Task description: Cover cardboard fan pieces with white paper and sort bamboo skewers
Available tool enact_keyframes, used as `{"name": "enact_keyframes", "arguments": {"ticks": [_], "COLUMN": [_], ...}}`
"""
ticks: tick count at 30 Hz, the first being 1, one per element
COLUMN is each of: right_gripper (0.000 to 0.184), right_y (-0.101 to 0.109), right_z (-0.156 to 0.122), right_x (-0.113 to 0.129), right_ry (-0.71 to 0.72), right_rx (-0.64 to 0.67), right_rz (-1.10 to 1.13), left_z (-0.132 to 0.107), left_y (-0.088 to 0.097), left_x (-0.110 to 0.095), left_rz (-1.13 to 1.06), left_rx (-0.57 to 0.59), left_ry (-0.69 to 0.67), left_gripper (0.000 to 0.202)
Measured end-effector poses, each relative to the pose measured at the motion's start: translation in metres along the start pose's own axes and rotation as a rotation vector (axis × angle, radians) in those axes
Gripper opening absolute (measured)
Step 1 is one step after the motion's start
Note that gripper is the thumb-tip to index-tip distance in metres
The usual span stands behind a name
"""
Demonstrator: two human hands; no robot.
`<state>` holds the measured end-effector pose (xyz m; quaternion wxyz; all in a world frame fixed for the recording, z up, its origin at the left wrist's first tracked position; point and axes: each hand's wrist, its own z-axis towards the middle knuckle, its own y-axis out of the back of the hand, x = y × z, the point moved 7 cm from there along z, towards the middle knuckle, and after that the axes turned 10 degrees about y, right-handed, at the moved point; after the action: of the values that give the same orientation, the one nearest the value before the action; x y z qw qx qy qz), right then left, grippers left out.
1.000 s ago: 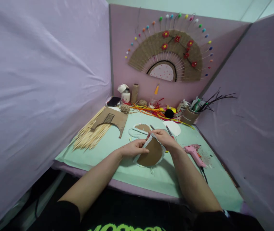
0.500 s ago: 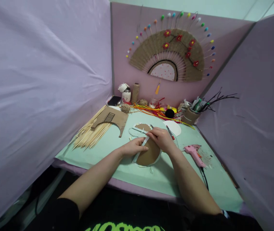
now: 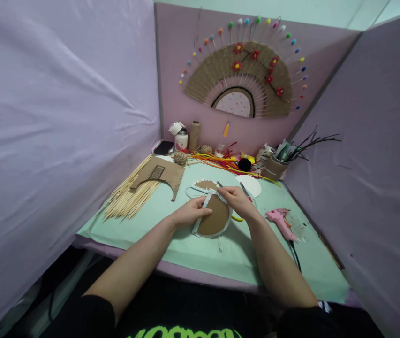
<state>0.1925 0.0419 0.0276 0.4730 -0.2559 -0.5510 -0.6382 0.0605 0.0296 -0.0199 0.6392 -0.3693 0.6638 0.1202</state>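
Both hands at the middle of the table (image 3: 139,227), a little toward its near edge, where a brown half-round card (image 3: 216,221) lies flat with a white strip (image 3: 206,205) running along its straight left side. My left hand (image 3: 188,215) is closed loosely on the card's left edge, thumb on top, pinning card and strip together. My right hand (image 3: 237,199) is curled over the card's far tip, fingertips nipped on the strip's upper end; the exact pinch is hidden under my knuckles.

Done well, I judge, this wants the strip drawn taut from the right hand while the left presses in short stages along the edge, so the band sits even and no pucker forms at the corner. The card should stay flat on the table, not lifted. The pink glue gun (image 3: 280,219) lies apart toward the right edge, its nozzle pointing away from my wrist, within reach. Skewers (image 3: 129,197) fan out along the left edge, clear of the work.
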Motion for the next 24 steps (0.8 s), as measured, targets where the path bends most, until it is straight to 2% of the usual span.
{"name": "enact_keyframes", "arguments": {"ticks": [6,8,10,14,17,19,24], "right_gripper": [0.042,0.039,0.042,0.053,0.050,0.045,0.036], "right_y": [0.001,0.001,0.002,0.004,0.002,-0.001,0.000], "right_z": [0.000,-0.002,-0.002,-0.001,0.000,0.001,0.001], "right_x": [0.023,0.028,0.025,0.008,0.002,0.003,0.015], "right_ry": [0.286,0.335,0.298,0.106,0.047,0.054,0.177], "right_rx": [-0.062,-0.069,-0.064,-0.032,-0.005,-0.005,-0.091], "right_rz": [-0.337,-0.387,-0.351,-0.097,-0.026,-0.074,-0.234], "left_z": [0.000,0.000,0.001,0.001,0.002,0.004,0.005], "left_y": [-0.001,0.000,0.000,0.003,0.006,0.008,0.012], "left_x": [-0.004,-0.004,-0.003,-0.003,-0.004,-0.004,-0.003], "left_rz": [0.009,0.009,-0.007,-0.030,-0.031,-0.031,-0.012], "left_rx": [-0.049,-0.058,-0.061,-0.064,-0.091,-0.110,-0.154], "left_ry": [-0.028,-0.031,-0.027,-0.036,-0.052,-0.064,-0.093], "left_gripper": [0.050,0.050,0.051,0.051,0.049,0.048,0.046]}}
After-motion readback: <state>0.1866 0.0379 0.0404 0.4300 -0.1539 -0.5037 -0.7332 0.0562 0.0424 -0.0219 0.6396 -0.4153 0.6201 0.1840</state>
